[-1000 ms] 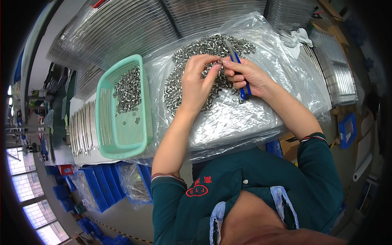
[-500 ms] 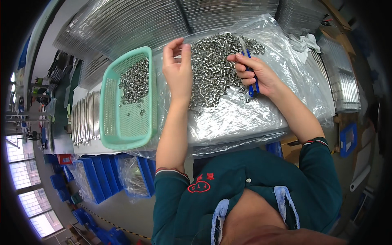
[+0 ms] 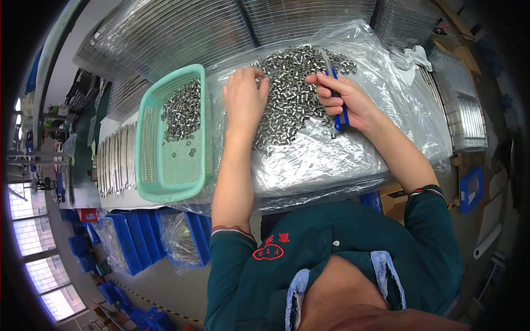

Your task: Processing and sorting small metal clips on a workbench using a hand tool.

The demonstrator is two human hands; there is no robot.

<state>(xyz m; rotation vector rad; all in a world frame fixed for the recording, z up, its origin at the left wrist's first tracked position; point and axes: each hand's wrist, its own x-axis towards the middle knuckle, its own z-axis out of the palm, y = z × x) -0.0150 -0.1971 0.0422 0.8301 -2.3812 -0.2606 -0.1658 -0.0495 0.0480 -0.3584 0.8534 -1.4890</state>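
My right hand (image 3: 350, 102) is closed around a blue utility knife (image 3: 341, 117), whose silver blade points to the far side. Its thumb and index fingertip come together above the pile; whether a small part sits between them is too small to tell. A wide heap of small silver metal sleeves (image 3: 284, 118) lies on clear plastic sheeting. At the heap's left edge is my left hand (image 3: 244, 98), back up, fingers bent and thumb apart from them. No part shows in it. Left of that hand stands a mint-green plastic basket (image 3: 208, 149), with similar metal parts (image 3: 185, 110) inside.
Stacked clear plastic trays (image 3: 182, 33) line the far side of the table. Metal rods (image 3: 117, 160) lie left of the basket. Blue bins (image 3: 132, 243) stand below the front edge. A white cloth (image 3: 411, 60) and more clear trays (image 3: 461, 110) are at the right.
My left hand has come nearer and turned its back up, its fingers now bent toward the heap's left edge. The right hand with the utility knife has hardly moved.
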